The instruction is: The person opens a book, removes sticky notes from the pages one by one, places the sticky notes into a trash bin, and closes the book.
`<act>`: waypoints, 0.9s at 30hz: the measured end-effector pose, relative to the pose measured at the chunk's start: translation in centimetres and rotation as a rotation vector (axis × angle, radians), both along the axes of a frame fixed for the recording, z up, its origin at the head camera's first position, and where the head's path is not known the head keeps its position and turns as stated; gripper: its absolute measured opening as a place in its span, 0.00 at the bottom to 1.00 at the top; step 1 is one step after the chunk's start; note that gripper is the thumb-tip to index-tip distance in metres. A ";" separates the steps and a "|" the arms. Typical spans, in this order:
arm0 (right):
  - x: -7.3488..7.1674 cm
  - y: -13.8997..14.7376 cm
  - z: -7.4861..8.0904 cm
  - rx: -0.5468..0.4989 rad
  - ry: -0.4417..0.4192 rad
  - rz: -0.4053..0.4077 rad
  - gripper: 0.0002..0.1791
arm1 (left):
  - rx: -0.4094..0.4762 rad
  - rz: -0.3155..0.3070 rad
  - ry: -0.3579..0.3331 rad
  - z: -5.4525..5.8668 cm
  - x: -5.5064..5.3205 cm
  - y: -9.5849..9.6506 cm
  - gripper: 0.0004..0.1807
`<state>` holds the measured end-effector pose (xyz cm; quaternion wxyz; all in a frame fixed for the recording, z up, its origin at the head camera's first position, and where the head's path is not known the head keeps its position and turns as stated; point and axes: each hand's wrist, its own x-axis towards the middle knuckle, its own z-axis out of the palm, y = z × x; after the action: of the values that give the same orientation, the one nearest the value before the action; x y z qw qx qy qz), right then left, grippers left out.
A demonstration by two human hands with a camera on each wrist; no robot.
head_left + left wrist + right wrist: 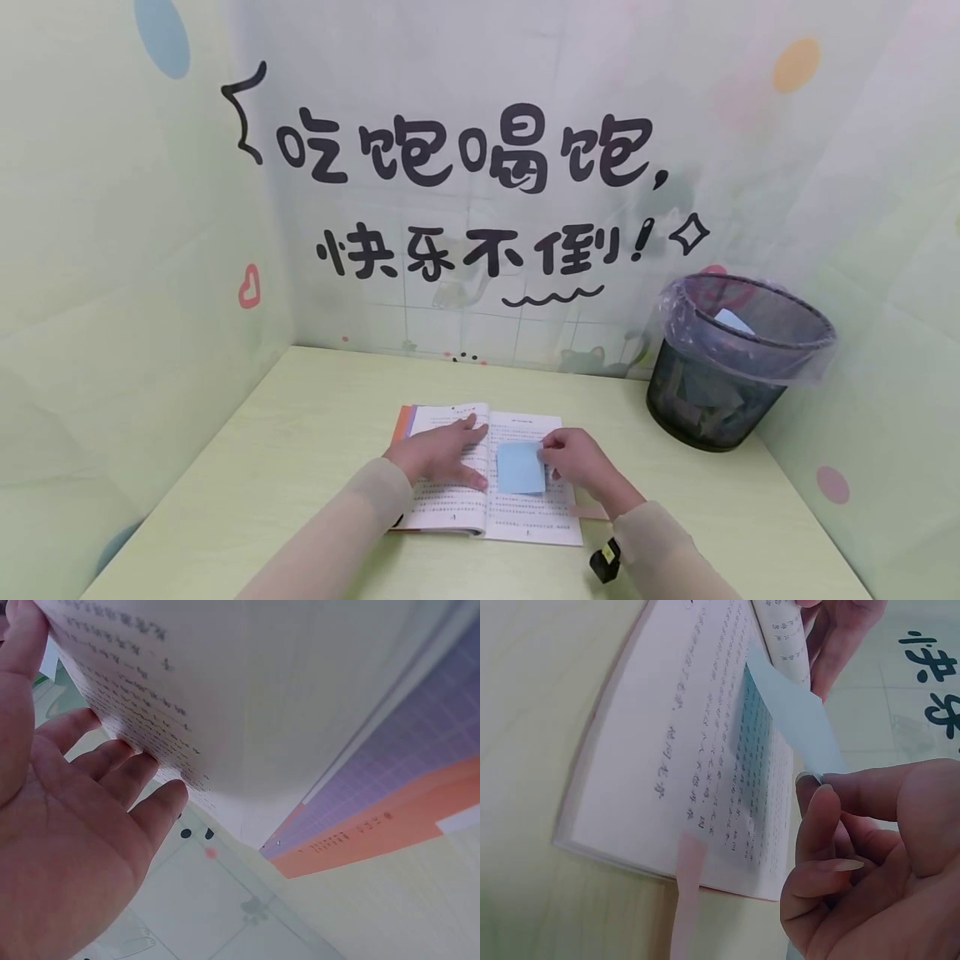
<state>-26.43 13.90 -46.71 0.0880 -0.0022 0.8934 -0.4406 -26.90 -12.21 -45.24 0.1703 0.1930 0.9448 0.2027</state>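
An open book (525, 529) of printed pages lies on the table. My left hand (442, 454) rests on its left page, fingers spread, thumb near the spine; in the left wrist view the fingertips (161, 806) touch the page. My right hand (581, 462) pinches the right edge of a light blue sticky note (519, 468) over the right page. In the right wrist view that note (799, 712) is tilted up from the page, with thumb and forefinger at one corner. Below it a teal patch (751, 750) shows print through it. A pink strip (688, 881) sticks out from the page edge.
A small black object with a yellow label (606, 560) lies beside the right forearm. At the back right stands a black mesh bin (701, 408) with a purple liner and a pale blue paper piece (733, 321) inside. Printed cloth walls (465, 208) enclose the table (300, 500).
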 end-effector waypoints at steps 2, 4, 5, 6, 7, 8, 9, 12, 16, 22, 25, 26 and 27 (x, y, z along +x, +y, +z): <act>-0.1 0.3 0.2 -0.026 0.006 -0.006 0.04 | 0.000 0.001 0.003 0.0 0.0 0.0 0.55; -0.3 0.7 0.5 -0.052 0.007 -0.026 0.05 | -0.001 0.003 0.004 0.0 0.1 0.0 0.55; -0.4 1.0 0.7 -0.060 0.011 -0.035 0.06 | -0.002 0.005 0.005 0.0 0.1 0.0 0.55; -0.5 1.2 0.9 -0.069 0.015 -0.045 0.06 | -0.001 0.008 0.005 0.1 0.2 0.0 0.55; -0.6 1.5 1.2 -0.077 0.020 -0.054 0.07 | -0.002 0.010 0.004 0.1 0.2 0.0 0.55; -0.7 1.9 1.6 -0.083 0.026 -0.061 0.07 | -0.001 0.011 0.004 0.1 0.2 0.0 0.55; -0.8 2.3 2.0 -0.089 0.033 -0.064 0.08 | -0.002 0.011 0.005 0.1 0.2 0.0 0.55; -1.2 3.5 3.5 -0.112 0.066 -0.066 0.09 | -0.003 0.009 0.008 0.1 0.2 0.0 0.55; -1.8 5.3 6.2 -0.112 0.102 -0.077 0.11 | 0.000 0.009 0.003 0.1 0.3 0.0 0.55; -2.3 8.9 11.4 -0.093 0.164 -0.120 0.15 | -0.011 0.005 -0.001 0.2 0.6 0.0 0.55; -2.6 11.0 13.9 -0.108 0.216 -0.168 0.20 | -0.014 0.003 0.002 0.3 0.6 0.0 0.55; -2.6 11.6 14.7 -0.110 0.236 -0.190 0.21 | -0.015 0.003 0.002 0.3 0.5 0.0 0.55; -2.6 12.3 15.4 -0.120 0.252 -0.211 0.22 | -0.016 0.003 0.002 0.3 0.5 0.1 0.55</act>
<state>-29.06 26.16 -31.31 -0.0718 0.0309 0.8648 -0.4961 -26.36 -12.16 -44.96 0.1705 0.1906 0.9468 0.1953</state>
